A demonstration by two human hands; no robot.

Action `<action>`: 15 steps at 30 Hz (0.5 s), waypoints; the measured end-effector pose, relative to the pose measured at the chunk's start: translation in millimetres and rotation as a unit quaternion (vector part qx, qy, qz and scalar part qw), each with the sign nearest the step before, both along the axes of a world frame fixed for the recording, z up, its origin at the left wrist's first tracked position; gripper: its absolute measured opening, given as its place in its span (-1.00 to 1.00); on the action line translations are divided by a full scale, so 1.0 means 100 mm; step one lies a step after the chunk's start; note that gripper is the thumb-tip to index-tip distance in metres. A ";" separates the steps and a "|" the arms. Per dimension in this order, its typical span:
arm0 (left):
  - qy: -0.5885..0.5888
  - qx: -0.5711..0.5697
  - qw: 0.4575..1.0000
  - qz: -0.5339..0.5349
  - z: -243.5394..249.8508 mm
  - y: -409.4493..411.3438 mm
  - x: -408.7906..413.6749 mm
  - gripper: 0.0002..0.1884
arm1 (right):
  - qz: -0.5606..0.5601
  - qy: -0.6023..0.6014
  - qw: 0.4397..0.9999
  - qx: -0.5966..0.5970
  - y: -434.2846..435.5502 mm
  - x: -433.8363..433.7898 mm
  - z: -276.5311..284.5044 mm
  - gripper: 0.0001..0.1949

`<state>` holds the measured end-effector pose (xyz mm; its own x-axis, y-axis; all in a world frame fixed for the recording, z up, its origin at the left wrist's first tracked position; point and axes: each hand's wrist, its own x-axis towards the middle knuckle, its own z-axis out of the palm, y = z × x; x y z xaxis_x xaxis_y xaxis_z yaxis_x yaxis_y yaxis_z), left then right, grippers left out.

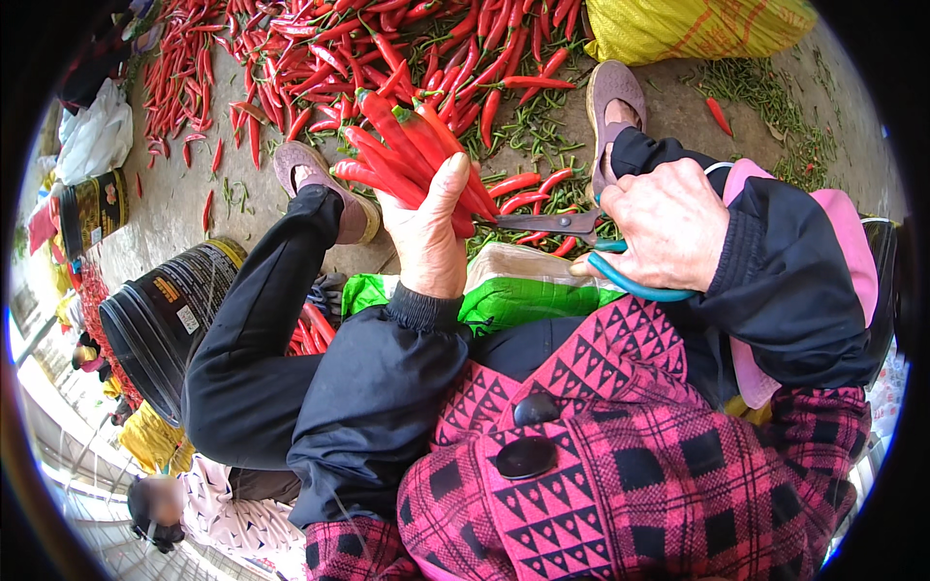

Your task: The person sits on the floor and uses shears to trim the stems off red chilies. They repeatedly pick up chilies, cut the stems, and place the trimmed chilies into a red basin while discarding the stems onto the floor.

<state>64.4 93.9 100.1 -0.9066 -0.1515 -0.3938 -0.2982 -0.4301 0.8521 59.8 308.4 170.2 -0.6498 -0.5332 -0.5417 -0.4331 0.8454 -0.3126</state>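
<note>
In my left hand [429,240] is a bunch of several long red chili peppers [407,145], their green stem ends fanned towards the far left. My right hand [668,225] grips a pair of scissors [556,222] by its teal handles. The blades point left, and their tips meet the lower ends of the bunch beside my left palm. Whether the blades are parted is hard to tell. Below them, a few loose red chilies [519,190] lie among cut green stems on the ground. A green and white woven sack [538,290] is near my lap.
A large heap of red chilies [341,58] spreads over the concrete floor ahead. A yellow woven sack [690,29] stands at the far right, near scattered green stems [770,94]. To the left is a black bucket [167,312]. Another person [232,508] sits at the lower left.
</note>
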 end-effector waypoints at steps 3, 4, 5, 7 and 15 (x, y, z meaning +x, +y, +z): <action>0.010 -0.016 1.000 -0.004 0.02 0.01 0.00 -0.44 | 0.000 -0.014 1.000 -0.006 0.01 0.00 -0.03 -0.41; 0.016 -0.027 0.999 -0.009 0.02 0.02 0.00 -0.44 | 0.002 -0.006 1.000 -0.008 0.01 0.00 -0.04 -0.40; 0.023 -0.039 0.999 -0.012 0.01 0.03 0.01 -0.44 | 0.004 0.002 1.000 -0.010 0.00 0.01 -0.05 -0.40; 0.026 -0.048 0.998 -0.011 0.00 0.04 0.03 -0.43 | 0.001 -0.001 1.000 -0.005 0.00 0.02 -0.06 -0.39; 0.037 -0.059 0.998 -0.005 -0.03 0.09 0.16 -0.39 | -0.015 0.004 1.000 -0.012 0.01 0.12 -0.13 -0.37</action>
